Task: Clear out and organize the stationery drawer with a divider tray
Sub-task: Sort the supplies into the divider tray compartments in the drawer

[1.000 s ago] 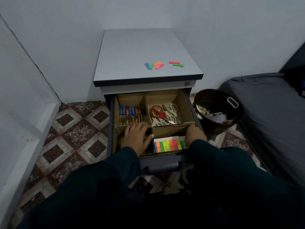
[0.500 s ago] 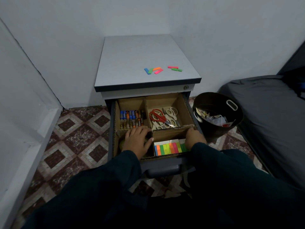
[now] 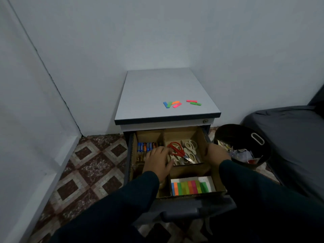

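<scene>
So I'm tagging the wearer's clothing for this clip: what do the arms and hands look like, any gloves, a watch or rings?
Both arms are in long, plain dark teal sleeves that end at the wrists. The left hand and right hand are bare, with no gloves. No watch, ring or bracelet shows, though the cuffs cover the wrists and the picture is dim. The left sleeve and right sleeve carry no visible markings.

Cardboard divider tray (image 3: 201, 146) in open drawer (image 3: 192, 209), batteries (image 3: 145, 149) back-left, scissors (image 3: 182, 152) back-right, sticky flags (image 3: 190, 187) front-right, bin (image 3: 245, 142) right of cabinet (image 3: 163, 92)
</scene>
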